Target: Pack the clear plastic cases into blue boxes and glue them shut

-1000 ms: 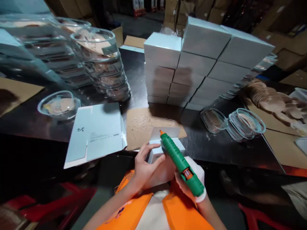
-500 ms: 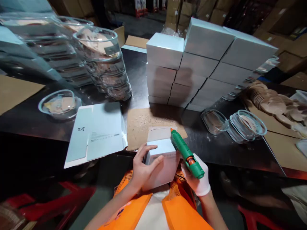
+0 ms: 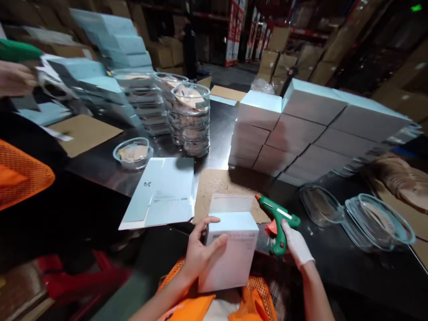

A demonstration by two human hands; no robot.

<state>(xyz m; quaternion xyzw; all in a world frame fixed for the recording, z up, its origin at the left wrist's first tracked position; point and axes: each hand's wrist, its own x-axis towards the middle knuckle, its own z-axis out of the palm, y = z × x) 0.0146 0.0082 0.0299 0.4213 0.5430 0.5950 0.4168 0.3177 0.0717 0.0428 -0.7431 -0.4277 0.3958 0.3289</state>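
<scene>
The left hand [image 3: 200, 252] is gripping a white box [image 3: 230, 252] from its left side, thumb lying along the top edge and the fingers [image 3: 219, 244] curling over the front face, so the hand is half closed around the corner. The box is sitting just in front of the person's chest, at the near edge of the dark table [image 3: 334, 258], with its rear flap [image 3: 230, 203] standing open and pointing away from the hand.

The right hand [image 3: 296, 245], wearing a white glove, is closing around the grip of a green glue gun [image 3: 277, 218]. The gun is resting down on the table just right of the box, its orange nozzle pointing left toward the open flap; whether the finger is pressing the trigger cannot be told.

Just beyond the left hand a flat, unfolded carton sheet [image 3: 160, 194] is lying on the table, and beside it, beyond the box, a brown cardboard pad [image 3: 220, 185]. Farther out, a wall of stacked white boxes [image 3: 310, 133] is rising beyond the right hand. Clear plastic trays [image 3: 368, 218] are lying to the right of the glue gun, and stacks of clear trays [image 3: 190, 120] are standing well beyond the left hand. At the far left another person's hand [image 3: 15, 78] is showing, blurred.
</scene>
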